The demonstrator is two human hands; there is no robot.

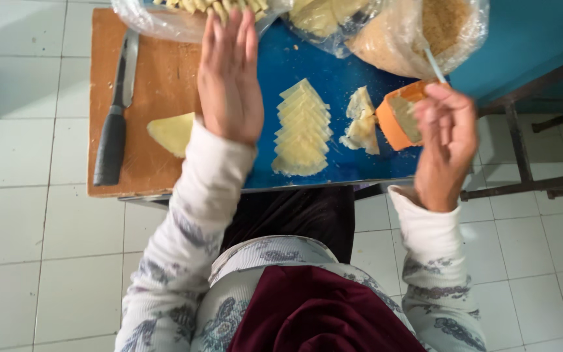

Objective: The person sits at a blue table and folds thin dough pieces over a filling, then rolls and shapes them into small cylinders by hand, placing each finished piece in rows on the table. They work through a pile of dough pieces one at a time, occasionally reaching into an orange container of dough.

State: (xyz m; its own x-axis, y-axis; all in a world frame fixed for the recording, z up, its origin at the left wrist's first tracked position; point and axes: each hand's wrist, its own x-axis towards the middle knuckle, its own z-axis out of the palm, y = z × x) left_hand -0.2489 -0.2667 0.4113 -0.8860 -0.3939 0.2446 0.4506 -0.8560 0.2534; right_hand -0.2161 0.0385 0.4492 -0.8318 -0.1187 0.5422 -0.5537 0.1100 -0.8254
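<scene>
White tiled floor (pixel 40 261) nearest, left hand (pixel 229 81) flat and open above the blue surface (pixel 333 78), fanned pale slices (pixel 302 130) just right of it, right hand's grip closed on an orange cup (pixel 391 124), black-handled knife (pixel 113 124) on a wooden board (pixel 158 85) left, plastic bags (pixel 399 32) beyond.

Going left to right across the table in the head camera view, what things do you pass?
Black-handled knife → pale yellow dough wedge → left hand → fanned row of thin yellow dough triangles → torn pale dough scraps → orange plastic cup → right hand.
</scene>
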